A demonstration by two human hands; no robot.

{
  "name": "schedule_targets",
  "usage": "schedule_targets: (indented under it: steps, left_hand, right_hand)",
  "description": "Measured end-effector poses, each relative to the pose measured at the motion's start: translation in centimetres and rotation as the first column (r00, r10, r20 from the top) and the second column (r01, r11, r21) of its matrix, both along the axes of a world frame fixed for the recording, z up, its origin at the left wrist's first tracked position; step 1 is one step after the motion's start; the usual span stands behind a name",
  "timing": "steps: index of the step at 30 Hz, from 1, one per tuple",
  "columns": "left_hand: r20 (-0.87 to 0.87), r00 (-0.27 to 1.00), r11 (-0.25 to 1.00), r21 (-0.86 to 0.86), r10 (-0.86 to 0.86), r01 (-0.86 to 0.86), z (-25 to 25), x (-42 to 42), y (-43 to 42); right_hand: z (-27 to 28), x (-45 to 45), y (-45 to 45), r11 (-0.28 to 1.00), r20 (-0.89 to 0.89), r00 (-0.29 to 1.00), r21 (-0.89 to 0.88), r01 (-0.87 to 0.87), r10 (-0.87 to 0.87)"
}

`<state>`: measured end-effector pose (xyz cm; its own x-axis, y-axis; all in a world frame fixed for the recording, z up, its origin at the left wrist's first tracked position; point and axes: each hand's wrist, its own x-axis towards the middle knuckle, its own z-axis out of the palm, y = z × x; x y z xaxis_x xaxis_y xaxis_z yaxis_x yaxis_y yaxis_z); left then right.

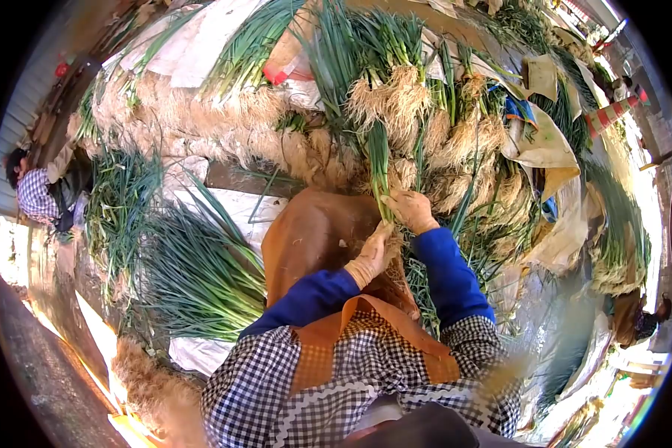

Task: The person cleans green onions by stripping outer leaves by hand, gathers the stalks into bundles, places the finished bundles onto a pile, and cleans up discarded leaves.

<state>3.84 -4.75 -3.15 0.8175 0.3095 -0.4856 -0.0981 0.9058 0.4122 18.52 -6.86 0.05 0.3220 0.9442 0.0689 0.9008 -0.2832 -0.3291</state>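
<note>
A small bunch of green onions (379,160) stands in front of my body, its leaves pointing away from me. My left hand (371,257) is closed around its lower, root end, over the brown apron (306,224). Just above and to the right, my right hand (412,210) is closed on the pale stems of the same bunch. Both hands are close together. Part of the root end is hidden by the fingers. Beyond them, bundles with pale, stringy roots (399,97) lie on the pile.
A heap of trimmed green onions (201,269) lies at my left on white sheeting. A long row of root ends (201,116) runs across the back. One person (41,187) is at the far left, another (646,321) at the far right. Blue plastic (520,112) shows at right.
</note>
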Motion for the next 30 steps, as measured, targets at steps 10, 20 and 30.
schedule_targets:
  steps: [10,20,30]
  left_hand:
    - [0.113,0.992,0.989,-0.140,0.061,-0.045,-0.9,0.9,-1.0]
    - [0.136,0.991,0.985,0.170,-0.008,-0.015,-3.7,2.2,-1.5]
    - [0.108,0.993,0.999,0.003,-0.042,0.042,-1.5,0.8,-1.3]
  right_hand:
    - [2.6,-4.4,-8.3,0.638,-0.843,0.427,0.137,0.758,-0.326]
    - [0.0,2.6,-18.8,0.937,0.447,0.874,-0.182,0.297,-0.190]
    - [2.3,-0.9,0.7,0.976,-0.037,0.993,-0.195,0.101,-0.110]
